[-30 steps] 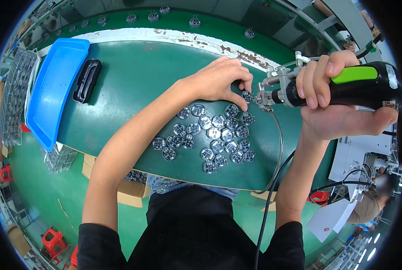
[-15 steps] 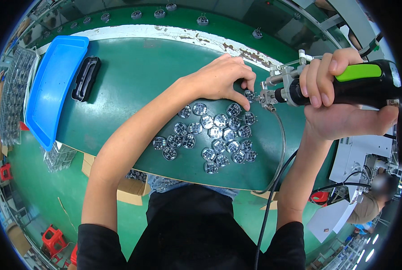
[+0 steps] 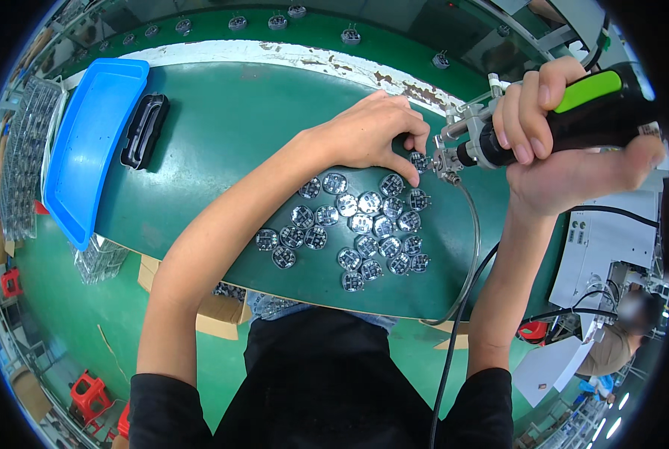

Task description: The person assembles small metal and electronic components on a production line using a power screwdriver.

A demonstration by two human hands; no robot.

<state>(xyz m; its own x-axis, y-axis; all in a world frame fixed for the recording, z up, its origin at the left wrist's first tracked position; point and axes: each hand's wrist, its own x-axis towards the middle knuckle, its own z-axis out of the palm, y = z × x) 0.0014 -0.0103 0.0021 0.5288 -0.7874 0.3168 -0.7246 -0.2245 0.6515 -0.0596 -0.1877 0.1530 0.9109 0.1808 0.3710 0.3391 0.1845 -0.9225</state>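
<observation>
My right hand (image 3: 566,142) grips a black and green power screwdriver (image 3: 574,120), its metal tip pointing left and down at a small round part (image 3: 421,161). My left hand (image 3: 375,135) pinches that round part against the green table (image 3: 237,112), fingers curled over it. Several more round silver-and-black parts (image 3: 357,224) lie in a loose cluster just below my left hand. A thin hose and a black cable (image 3: 465,254) hang from the screwdriver toward the table's near edge.
A blue tray (image 3: 87,142) lies at the table's left end with a black rectangular holder (image 3: 143,131) beside it. Clear trays of parts (image 3: 20,150) stand further left. Round parts sit along a conveyor at the back (image 3: 274,21). Cardboard boxes (image 3: 214,314) lie below the table.
The screwdriver tip and my left hand have stayed together over the same part; both shifted only slightly.
</observation>
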